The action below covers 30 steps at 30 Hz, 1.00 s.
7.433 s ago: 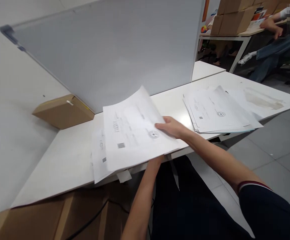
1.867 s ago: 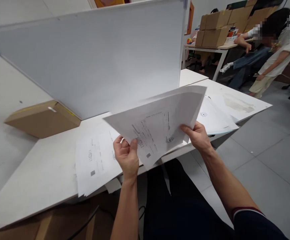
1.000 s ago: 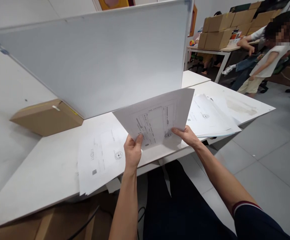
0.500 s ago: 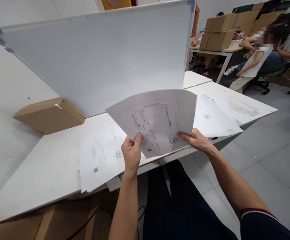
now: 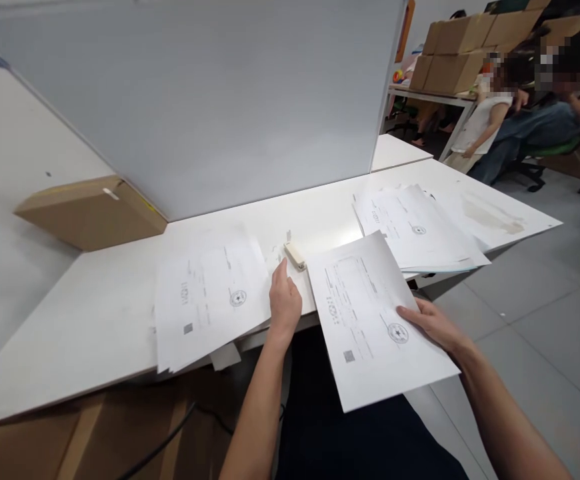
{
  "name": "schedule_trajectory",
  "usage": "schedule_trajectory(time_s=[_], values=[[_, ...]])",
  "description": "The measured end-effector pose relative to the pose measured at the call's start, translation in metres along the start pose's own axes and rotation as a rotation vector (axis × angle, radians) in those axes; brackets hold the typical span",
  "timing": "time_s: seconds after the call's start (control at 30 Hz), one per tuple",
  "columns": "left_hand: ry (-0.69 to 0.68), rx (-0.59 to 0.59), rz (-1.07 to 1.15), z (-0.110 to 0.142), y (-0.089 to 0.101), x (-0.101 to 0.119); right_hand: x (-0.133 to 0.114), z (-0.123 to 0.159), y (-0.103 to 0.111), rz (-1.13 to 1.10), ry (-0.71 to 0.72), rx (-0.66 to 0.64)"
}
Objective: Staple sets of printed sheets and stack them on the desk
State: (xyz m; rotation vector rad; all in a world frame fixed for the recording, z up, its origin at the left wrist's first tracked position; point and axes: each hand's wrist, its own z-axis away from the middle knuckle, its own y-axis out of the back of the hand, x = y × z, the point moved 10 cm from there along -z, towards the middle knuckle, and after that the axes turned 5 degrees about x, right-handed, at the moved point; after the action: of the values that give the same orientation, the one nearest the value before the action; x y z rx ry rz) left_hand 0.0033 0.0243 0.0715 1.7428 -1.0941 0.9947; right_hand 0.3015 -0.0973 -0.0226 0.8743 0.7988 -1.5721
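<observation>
My right hand grips the right edge of a printed sheet of paper, thumb on top near a round star stamp. The sheet tilts over my lap at the table's front edge; whether it is one sheet or more I cannot tell. My left hand is free of paper, fingers stretched forward, with its fingertips close beside a small cream stapler. Whether they touch it is unclear. Left of that hand lies a stack of printed sheets. Another stack sits at the right.
A large whiteboard stands upright along the back of the white table. At the left, a cardboard box leans by the wall. Seated people and stacked cartons are beyond, at the upper right.
My left hand has let go of the paper and moved beside the stapler, which now shows. My right hand has brought the sheet lower and to the right, turned flatter.
</observation>
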Motion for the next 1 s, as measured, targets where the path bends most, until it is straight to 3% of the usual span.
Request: schedule_trajectory(time_s=[0.27, 0.53, 0.73, 1.0], values=[[-0.075, -0.068, -0.138, -0.008, -0.025, -0.017, -0.002, -0.002, -0.006, 0.020, -0.055, -0.102], [-0.124, -0.078, -0.278, -0.007, -0.029, -0.022, -0.010, -0.005, -0.008, 0.051, -0.072, -0.144], [-0.124, -0.137, -0.420, -0.006, -0.034, -0.025, -0.004, -0.014, -0.012, 0.069, -0.087, -0.137], [-0.092, -0.128, -0.472, -0.005, -0.035, -0.029, 0.000, -0.014, -0.019, 0.005, -0.100, -0.144]])
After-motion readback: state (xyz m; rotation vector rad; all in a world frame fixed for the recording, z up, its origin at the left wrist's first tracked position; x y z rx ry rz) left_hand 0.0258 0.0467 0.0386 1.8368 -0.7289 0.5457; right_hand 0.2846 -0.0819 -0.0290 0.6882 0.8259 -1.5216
